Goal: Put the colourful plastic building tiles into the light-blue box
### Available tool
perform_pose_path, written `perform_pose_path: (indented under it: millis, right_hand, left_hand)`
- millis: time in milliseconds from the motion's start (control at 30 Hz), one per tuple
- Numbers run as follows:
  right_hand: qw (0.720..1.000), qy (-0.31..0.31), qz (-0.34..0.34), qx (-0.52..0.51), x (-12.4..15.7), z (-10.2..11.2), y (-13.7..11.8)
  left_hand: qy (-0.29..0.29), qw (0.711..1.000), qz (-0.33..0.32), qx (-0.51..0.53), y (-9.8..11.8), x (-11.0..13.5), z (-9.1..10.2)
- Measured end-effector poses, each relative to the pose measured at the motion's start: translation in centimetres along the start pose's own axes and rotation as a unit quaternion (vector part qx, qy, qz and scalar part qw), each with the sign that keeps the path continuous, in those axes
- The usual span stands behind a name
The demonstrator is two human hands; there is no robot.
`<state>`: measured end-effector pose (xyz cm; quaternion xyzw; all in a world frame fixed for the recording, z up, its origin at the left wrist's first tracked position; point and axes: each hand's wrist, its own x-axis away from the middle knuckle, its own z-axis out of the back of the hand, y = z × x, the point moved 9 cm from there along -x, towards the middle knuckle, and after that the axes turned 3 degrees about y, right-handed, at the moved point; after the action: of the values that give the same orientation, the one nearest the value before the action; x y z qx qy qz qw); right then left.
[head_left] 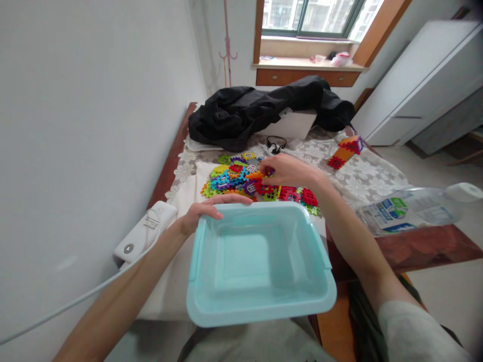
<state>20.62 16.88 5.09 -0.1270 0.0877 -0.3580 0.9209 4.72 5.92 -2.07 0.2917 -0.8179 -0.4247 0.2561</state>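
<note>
A pale turquoise plastic bin [260, 311], with nothing inside, is tilted toward me at the near edge of the table. My left hand [206, 208] grips its far left corner, thumb over the rim and fingers stretched along the outside. Beyond the bin lies a heap of colourful interlocking plastic pieces [230, 176] on a white cloth. My right hand [281, 170] reaches into the right part of this heap, its fingers curled round some pieces. An orange piece [254, 175] shows at its fingertips; what else it holds is partly hidden.
At the right stand a large clear bottle [407, 208] and an orange-red built block [345, 152]. Black clothing [241, 113] covers part of a laptop [290, 125], with black earphones [276, 144] in front. A white power strip [145, 234] with its cable lies at the left wall.
</note>
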Motion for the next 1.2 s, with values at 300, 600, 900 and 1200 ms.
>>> perform_pose_path:
  millis: [300,600,900,1200]
  right_hand:
    - [0.990,0.048,-0.005,-0.134,0.5,1.9,1.0]
    - [0.977,0.136,-0.013,-0.163,0.3,3.2,2.4]
    - [0.940,-0.008,0.170,-0.294,4.3,5.3,-7.7]
    - [0.995,0.061,0.053,-0.054,-0.2,-1.3,-1.2]
  left_hand:
    - [0.003,1.000,-0.013,0.014,0.0,-0.1,0.0]
    - [0.035,0.999,-0.022,-0.003,0.0,-0.1,0.6]
    - [0.051,0.998,-0.039,0.004,0.1,-0.4,1.8]
    - [0.068,0.995,-0.057,-0.044,0.8,-0.3,0.6]
